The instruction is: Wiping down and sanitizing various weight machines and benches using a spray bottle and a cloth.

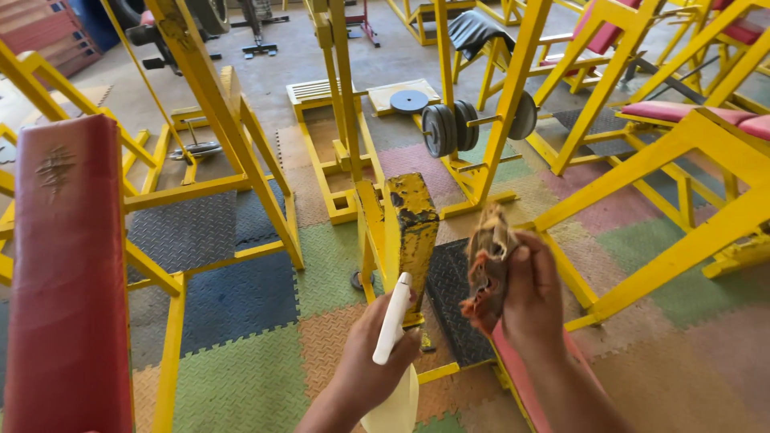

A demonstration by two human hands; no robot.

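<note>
While gripping the spray bottle (393,337) in the left hand (365,369), fingers wrapped tight round its neck, keep the nozzle aimed at the chipped yellow post (411,228) at twelve o'clock. Bunch the rag (487,261) firmly in the closed right hand (529,297), ready at one o'clock just beside the post. Mind the red bench pad (68,273) at nine o'clock.

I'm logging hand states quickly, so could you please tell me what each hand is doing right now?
Left hand: closed on a white spray bottle.
Right hand: closed on a crumpled rag.
</note>
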